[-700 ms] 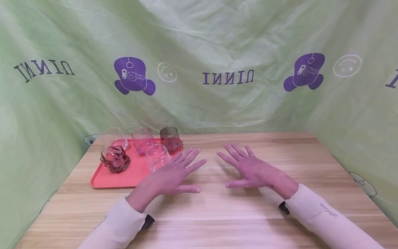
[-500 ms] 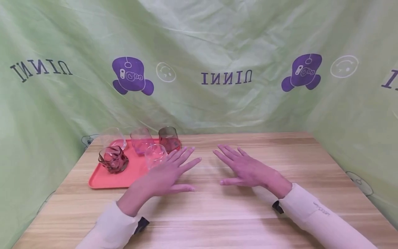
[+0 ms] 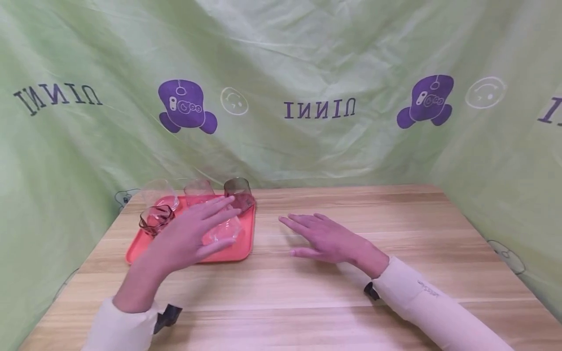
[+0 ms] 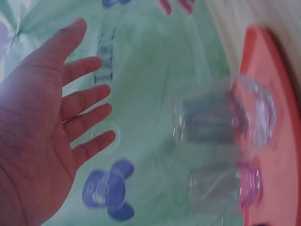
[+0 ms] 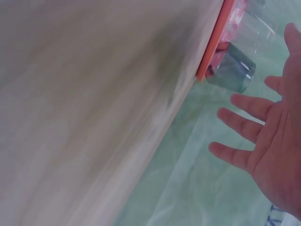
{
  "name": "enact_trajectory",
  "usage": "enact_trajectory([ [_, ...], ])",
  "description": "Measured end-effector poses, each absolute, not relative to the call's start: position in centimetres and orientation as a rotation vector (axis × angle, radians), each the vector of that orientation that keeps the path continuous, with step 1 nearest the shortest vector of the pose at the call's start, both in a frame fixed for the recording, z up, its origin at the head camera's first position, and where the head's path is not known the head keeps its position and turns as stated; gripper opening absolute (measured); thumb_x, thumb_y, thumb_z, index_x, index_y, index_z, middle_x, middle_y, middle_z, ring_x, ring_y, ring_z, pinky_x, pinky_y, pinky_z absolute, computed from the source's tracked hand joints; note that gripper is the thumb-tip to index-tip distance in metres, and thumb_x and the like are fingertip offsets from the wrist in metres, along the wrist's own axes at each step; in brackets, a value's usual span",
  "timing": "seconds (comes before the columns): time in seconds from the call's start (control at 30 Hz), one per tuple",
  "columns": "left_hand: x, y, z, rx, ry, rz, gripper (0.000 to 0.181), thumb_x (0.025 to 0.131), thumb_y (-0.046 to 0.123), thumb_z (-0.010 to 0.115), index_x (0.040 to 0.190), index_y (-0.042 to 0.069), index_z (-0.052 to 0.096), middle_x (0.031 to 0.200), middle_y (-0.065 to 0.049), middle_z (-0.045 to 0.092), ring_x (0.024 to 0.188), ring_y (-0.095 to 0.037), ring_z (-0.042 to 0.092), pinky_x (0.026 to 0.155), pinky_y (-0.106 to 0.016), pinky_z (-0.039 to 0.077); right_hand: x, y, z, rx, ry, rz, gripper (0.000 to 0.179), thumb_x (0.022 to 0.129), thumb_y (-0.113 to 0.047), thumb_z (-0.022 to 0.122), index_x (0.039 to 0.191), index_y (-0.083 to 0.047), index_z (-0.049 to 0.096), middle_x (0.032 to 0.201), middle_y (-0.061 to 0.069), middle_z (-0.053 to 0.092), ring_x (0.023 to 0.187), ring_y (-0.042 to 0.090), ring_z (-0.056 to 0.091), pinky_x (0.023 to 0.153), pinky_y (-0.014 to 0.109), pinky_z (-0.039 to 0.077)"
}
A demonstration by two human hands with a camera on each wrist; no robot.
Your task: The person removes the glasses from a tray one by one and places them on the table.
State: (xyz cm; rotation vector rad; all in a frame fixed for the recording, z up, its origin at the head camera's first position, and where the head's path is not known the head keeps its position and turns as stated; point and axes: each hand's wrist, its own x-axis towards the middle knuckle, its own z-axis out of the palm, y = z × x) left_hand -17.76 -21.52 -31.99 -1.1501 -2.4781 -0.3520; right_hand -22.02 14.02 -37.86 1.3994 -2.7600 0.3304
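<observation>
My left hand (image 3: 184,236) hovers above a red tray (image 3: 246,243), fingers extended and nothing held. It covers part of a clear glass (image 3: 228,228) and of a dark reddish faceted glass (image 3: 155,218). Behind it on the tray stand a pinkish clear glass (image 3: 198,189), a grey tinted glass (image 3: 238,191) and another clear glass (image 3: 159,192). My right hand (image 3: 327,239) floats over the wooden table, right of the tray, its fingers straight and holding nothing. In the left wrist view the palm (image 4: 33,127) faces the glasses from a distance.
The wooden table (image 3: 351,302) extends in front of and to the right of the tray. A green curtain (image 3: 281,156) with purple prints hangs along its back and both sides. Black wrist straps (image 3: 167,318) show at the sleeves.
My left hand has moved left, from the tray's right edge to over the tray and its glasses. The right hand has also shifted left. The glasses stay where they were.
</observation>
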Motion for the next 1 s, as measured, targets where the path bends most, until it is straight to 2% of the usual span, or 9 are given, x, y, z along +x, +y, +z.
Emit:
enact_trajectory([
  [0.1, -17.6, -22.9, -31.9, -1.103, -2.4, -0.366, 0.048, 0.09, 0.026, 0.077, 0.133, 0.005, 0.069, 0.138, -0.015, 0.063, 0.128, -0.035, 0.058, 0.101, -0.058, 0.049, -22.3, 12.9, -37.8, 1.43, -2.721, 0.315, 0.079, 0.103, -0.059, 0.052, 0.166, -0.02, 0.023, 0.16, 0.009, 0.043, 0.145, 0.027, 0.041, 0.116, 0.052, 0.035],
  [0.23, -17.5, -24.2, -31.8, -1.045, -2.374, -0.367, 0.044, 0.085, 0.017, 0.079, 0.126, 0.003, 0.071, 0.127, -0.014, 0.069, 0.115, -0.036, 0.065, 0.093, -0.057, 0.054, -22.7, 11.6, -37.7, 1.446, -2.708, 0.303, 0.078, 0.102, -0.056, 0.056, 0.164, -0.017, 0.029, 0.153, 0.008, 0.052, 0.139, 0.025, 0.049, 0.113, 0.047, 0.041],
  [0.43, -17.8, -26.9, -31.4, -0.977, -2.242, -0.349, 0.037, 0.099, 0.033, 0.06, 0.116, 0.003, 0.074, 0.117, -0.014, 0.071, 0.087, -0.027, 0.067, 0.074, -0.044, 0.057, -23.2, 10.0, -38.0, 1.421, -2.79, 0.288, 0.085, 0.102, -0.058, 0.055, 0.166, -0.016, 0.018, 0.146, 0.011, 0.056, 0.131, 0.025, 0.056, 0.107, 0.045, 0.046],
  [0.53, -18.1, -28.7, -31.5, -0.91, -2.174, -0.382, 0.046, 0.102, 0.039, 0.051, 0.11, 0.001, 0.076, 0.112, -0.015, 0.072, 0.094, -0.032, 0.069, 0.085, -0.026, 0.055, -23.4, 9.4, -38.3, 1.401, -2.834, 0.277, 0.087, 0.102, -0.06, 0.054, 0.167, -0.017, 0.015, 0.148, 0.011, 0.055, 0.132, 0.026, 0.055, 0.108, 0.045, 0.046],
  [0.6, -18.3, -30.0, -31.7, -0.843, -2.161, -0.422, 0.038, 0.099, 0.033, 0.057, 0.108, 0.002, 0.076, 0.11, -0.015, 0.072, 0.101, -0.035, 0.067, 0.097, -0.014, 0.044, -23.7, 9.1, -38.4, 1.395, -2.846, 0.266, 0.087, 0.102, -0.06, 0.054, 0.167, -0.017, 0.015, 0.15, 0.011, 0.053, 0.135, 0.026, 0.052, 0.11, 0.045, 0.045],
  [0.67, -18.4, -31.2, -32.0, -0.759, -2.158, -0.451, 0.028, 0.094, 0.024, 0.064, 0.107, 0.002, 0.076, 0.108, -0.014, 0.073, 0.102, -0.036, 0.066, 0.099, -0.004, 0.032, -23.9, 8.7, -38.6, 1.392, -2.848, 0.248, 0.087, 0.102, -0.06, 0.054, 0.167, -0.016, 0.016, 0.153, 0.012, 0.049, 0.138, 0.027, 0.05, 0.111, 0.045, 0.043],
  [0.8, -18.3, -33.1, -33.1, -0.591, -2.157, -0.466, 0.02, 0.083, 0.009, 0.071, 0.101, 0.003, 0.076, 0.1, -0.013, 0.074, 0.1, -0.038, 0.067, 0.096, -0.002, 0.03, -24.2, 8.0, -38.8, 1.379, -2.859, 0.216, 0.087, 0.102, -0.062, 0.051, 0.166, -0.012, 0.018, 0.159, 0.014, 0.041, 0.143, 0.03, 0.043, 0.113, 0.048, 0.042],
  [0.9, -18.3, -34.3, -34.0, -0.498, -2.192, -0.469, 0.018, 0.084, 0.005, 0.071, 0.1, 0.002, 0.076, 0.098, -0.014, 0.074, 0.09, -0.036, 0.067, 0.085, -0.006, 0.038, -24.5, 7.6, -38.9, 1.349, -2.874, 0.225, 0.087, 0.102, -0.062, 0.052, 0.165, -0.01, 0.022, 0.162, 0.015, 0.036, 0.145, 0.031, 0.04, 0.114, 0.048, 0.04],
  [1.0, -18.4, -35.4, -34.7, -0.419, -2.272, -0.456, 0.018, 0.086, 0.005, 0.071, 0.103, 0.001, 0.075, 0.099, -0.017, 0.073, 0.085, -0.034, 0.066, 0.072, -0.019, 0.044, -24.7, 7.2, -38.9, 1.31, -2.886, 0.257, 0.085, 0.101, -0.061, 0.053, 0.164, -0.01, 0.026, 0.163, 0.016, 0.035, 0.147, 0.031, 0.038, 0.115, 0.048, 0.039],
])
